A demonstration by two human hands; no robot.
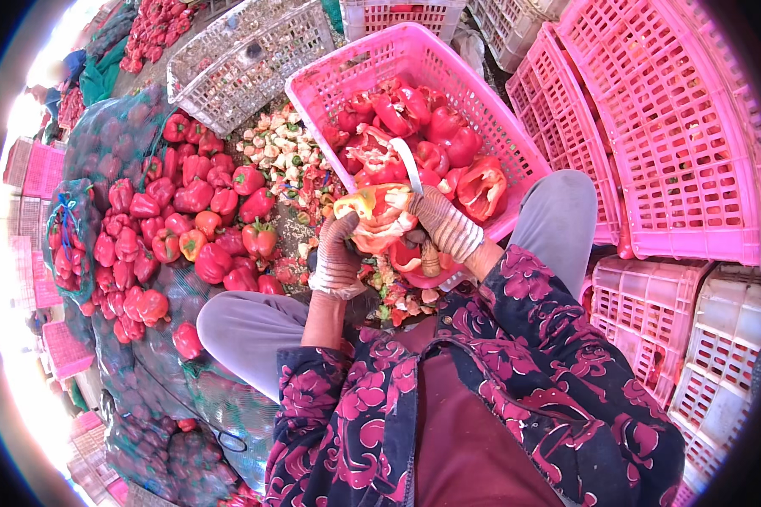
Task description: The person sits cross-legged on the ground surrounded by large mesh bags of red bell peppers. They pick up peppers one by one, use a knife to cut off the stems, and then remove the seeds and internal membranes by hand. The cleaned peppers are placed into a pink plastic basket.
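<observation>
My left hand (337,256), in a striped work glove, grips the left side of a cut red bell pepper (380,222) with a yellow-orange patch. The pepper is opened up and its pale inner flesh shows. In my right hand (442,220), gloved too, is a knife (408,166); its pale, curved blade points up and away, and the wooden handle sticks out below my palm. The fingers of that hand are beside the pepper, partly hidden. Just beyond both hands, a pink plastic crate (526,149) holds cut, hollowed red peppers (412,117).
Whole red bell peppers (190,196) lie heaped on the left, beside filled green mesh sacks (117,136). Pepper cores and scraps (285,149) cover the ground between heap and crate. A dirty white crate (247,60) stands beyond. Stacked pink crates (666,127) rise close on the right.
</observation>
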